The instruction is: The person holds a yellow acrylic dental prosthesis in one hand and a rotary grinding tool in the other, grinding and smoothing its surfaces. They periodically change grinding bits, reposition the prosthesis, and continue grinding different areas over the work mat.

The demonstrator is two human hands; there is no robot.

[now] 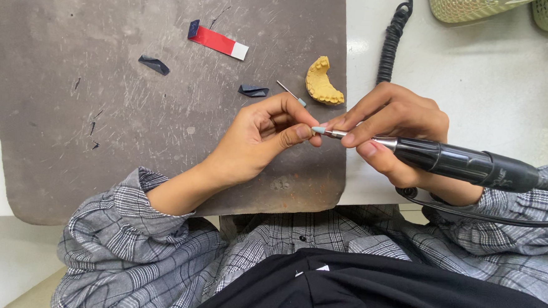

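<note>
the right hand (pixel 395 126) grips a black cylindrical rotary handpiece (pixel 461 162); the left hand (pixel 264 135) pinches its pale blue tip (pixel 318 130), beside a yellow plaster dental cast (pixel 323 83).

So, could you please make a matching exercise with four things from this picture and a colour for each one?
Things:
1. dental cast
2. rotary handpiece
3. work mat
4. bur tip at the handpiece's front

Colours:
A. black
B. pale blue-green
C. yellow
D. dark grey-brown

Pairs: 1-C, 2-A, 3-D, 4-B
</note>
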